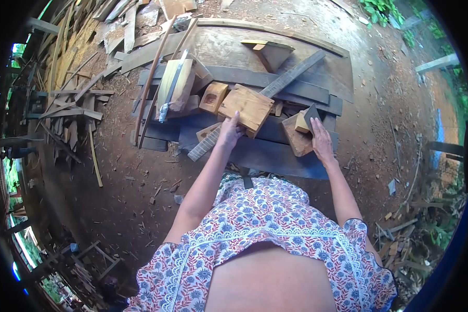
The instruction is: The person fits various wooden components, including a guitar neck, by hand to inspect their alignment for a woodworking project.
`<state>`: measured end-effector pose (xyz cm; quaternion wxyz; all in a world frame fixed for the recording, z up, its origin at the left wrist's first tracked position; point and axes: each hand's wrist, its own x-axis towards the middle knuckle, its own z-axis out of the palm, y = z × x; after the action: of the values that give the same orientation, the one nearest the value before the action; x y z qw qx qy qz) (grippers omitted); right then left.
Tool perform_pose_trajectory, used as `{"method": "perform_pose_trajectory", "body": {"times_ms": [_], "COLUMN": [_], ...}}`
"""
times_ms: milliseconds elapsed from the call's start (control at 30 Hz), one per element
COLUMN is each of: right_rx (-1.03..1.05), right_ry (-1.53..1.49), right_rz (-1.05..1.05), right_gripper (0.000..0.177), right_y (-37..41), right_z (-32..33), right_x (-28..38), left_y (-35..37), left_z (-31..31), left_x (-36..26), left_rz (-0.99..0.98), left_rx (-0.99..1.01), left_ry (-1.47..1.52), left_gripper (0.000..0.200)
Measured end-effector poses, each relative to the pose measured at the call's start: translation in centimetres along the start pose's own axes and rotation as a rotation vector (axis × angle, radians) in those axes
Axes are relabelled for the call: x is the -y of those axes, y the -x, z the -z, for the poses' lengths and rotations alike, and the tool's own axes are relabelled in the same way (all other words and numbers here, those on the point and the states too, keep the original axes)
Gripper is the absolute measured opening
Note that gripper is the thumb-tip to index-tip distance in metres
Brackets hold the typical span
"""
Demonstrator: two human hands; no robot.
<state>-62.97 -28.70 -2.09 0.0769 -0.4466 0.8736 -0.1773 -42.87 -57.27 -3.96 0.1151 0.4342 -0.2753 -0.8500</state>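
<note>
My left hand point(231, 132) is closed on the near edge of a thick light-brown wooden block point(247, 105), thumb on top. My right hand point(322, 141) has its fingers against a dark flat piece point(311, 115) that leans on a small pale wooden block point(301, 123); its thumb is hidden. Under these sits a larger brown wooden block point(295, 141). Just left of the held block stands a wooden piece with a hollow in it point(213, 98). A long marked strip point(294, 74) runs diagonally beneath the held block.
Dark planks point(244, 77) form the low work surface. On its left rests a pale wooden block with a metal bar across it point(175, 86); at the back lies a wedge-shaped block point(270, 54). Long thin sticks point(153, 78) lean at the left edge. Scrap wood point(70, 112) is piled on the ground.
</note>
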Motion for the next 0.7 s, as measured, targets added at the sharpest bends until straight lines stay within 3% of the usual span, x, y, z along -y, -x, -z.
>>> {"method": "perform_pose_trajectory", "body": {"times_ms": [67,167,233,300,433,567,600,667,700], "right_rx": [-0.052,-0.147,-0.151,-0.02,0.114,0.176,0.177,0.12,0.252], "right_ry": [0.028,0.017,0.052,0.047,0.038,0.318,0.315,0.03,-0.074], "right_rz": [-0.012,-0.029,0.173,0.358,0.563,0.101,0.102,0.381,0.534], "right_gripper": [0.063,0.063,0.063,0.061,0.055,0.048,0.048,0.052,0.052], "right_y": [-0.3,-1.4,-2.9,-4.0,-8.0,-12.7,-12.7,-12.1,-11.9], "right_z": [0.5,2.0,2.3,1.1,-3.2,-3.1,-2.8,-1.9,-1.2], "right_x": [1.1,5.6,9.6,12.5,11.0,9.0,9.9,12.8,14.0], "left_y": [1.1,0.5,0.9,2.0,2.8,2.6,2.5,2.7,3.0], "left_z": [-0.8,-0.1,-0.4,-1.1,-1.0,-1.1,-0.9,-0.5,-0.5], "left_x": [0.7,3.3,2.9,2.9,1.6,1.4,1.4,1.3,1.1], "left_rz": [-0.046,-0.035,-0.027,-0.015,0.007,0.034,0.037,0.044,0.043], "left_rx": [0.001,0.067,0.096,0.104,0.209,0.176,0.18,0.178,0.21], "left_ry": [-0.202,-0.109,-0.041,0.051,0.009,-0.075,-0.04,0.001,0.039], "left_gripper": [0.05,0.067,0.074,0.081,0.091,0.092,0.094,0.096,0.098]}}
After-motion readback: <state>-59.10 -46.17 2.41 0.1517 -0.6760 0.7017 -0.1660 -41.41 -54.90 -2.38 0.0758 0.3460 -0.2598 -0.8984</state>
